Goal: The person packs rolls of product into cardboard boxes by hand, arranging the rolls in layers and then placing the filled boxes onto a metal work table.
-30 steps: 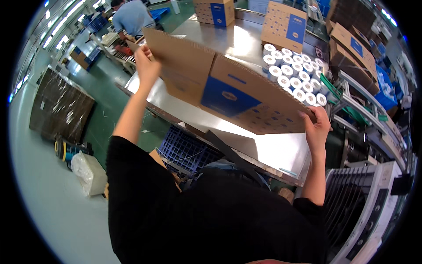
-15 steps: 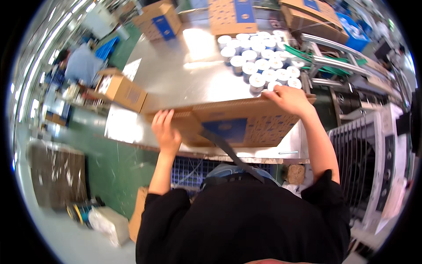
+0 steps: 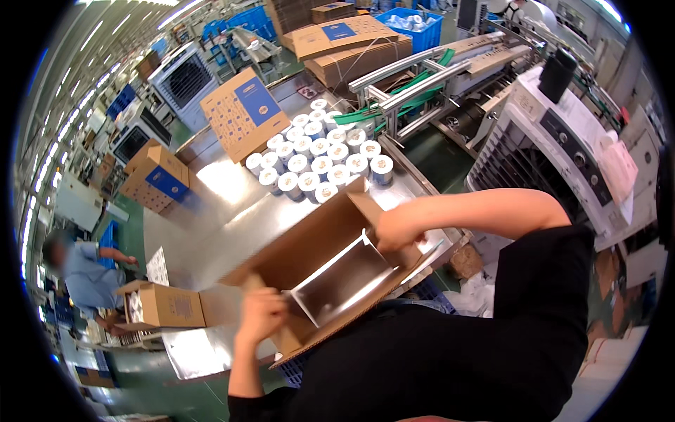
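At the table's point(image 3: 232, 218) near edge, the open box point(image 3: 309, 247) looks light, stiff-walled, best held by its ends, where the left hand point(image 3: 263, 313) grips a flap; the right hand's point(image 3: 397, 226) grip I can't tell.

Around us we see a glossy green floor point(image 3: 151, 394), rows of long white tube lights point(image 3: 180, 14) overhead, a silver sheet-metal worktable point(image 3: 211, 239) reflecting bright patches, and, to our right, a boxy white louvred cabinet point(image 3: 538, 133).
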Motion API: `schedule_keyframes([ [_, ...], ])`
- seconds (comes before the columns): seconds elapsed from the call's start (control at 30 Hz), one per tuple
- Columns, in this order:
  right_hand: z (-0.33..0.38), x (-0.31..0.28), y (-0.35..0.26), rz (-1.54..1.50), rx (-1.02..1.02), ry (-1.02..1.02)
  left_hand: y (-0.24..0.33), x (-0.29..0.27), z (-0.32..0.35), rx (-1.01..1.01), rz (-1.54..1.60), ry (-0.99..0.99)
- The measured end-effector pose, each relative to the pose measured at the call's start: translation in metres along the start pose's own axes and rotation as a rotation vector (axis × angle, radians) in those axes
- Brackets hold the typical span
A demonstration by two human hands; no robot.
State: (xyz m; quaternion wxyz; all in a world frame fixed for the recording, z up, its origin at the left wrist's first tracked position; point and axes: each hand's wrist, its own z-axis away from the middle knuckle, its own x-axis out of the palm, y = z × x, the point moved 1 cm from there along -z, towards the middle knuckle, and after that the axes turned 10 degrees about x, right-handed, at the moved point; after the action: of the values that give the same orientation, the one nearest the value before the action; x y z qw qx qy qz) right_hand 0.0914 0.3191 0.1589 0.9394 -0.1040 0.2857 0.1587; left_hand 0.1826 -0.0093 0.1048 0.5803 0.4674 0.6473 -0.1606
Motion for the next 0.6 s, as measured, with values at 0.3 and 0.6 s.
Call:
schedule_keyframes([
  [0.3, -0.148, 0.010, 0.009, -0.600, -0.258, -0.067, -0.054, -0.004, 0.011, -0.467, 0.960, -0.463],
  [0.6, -0.141, 0.003, 0.035, -1.591, -0.564, 0.340, -0.052, 0.011, -0.014, -0.597, 0.407, -0.441],
])
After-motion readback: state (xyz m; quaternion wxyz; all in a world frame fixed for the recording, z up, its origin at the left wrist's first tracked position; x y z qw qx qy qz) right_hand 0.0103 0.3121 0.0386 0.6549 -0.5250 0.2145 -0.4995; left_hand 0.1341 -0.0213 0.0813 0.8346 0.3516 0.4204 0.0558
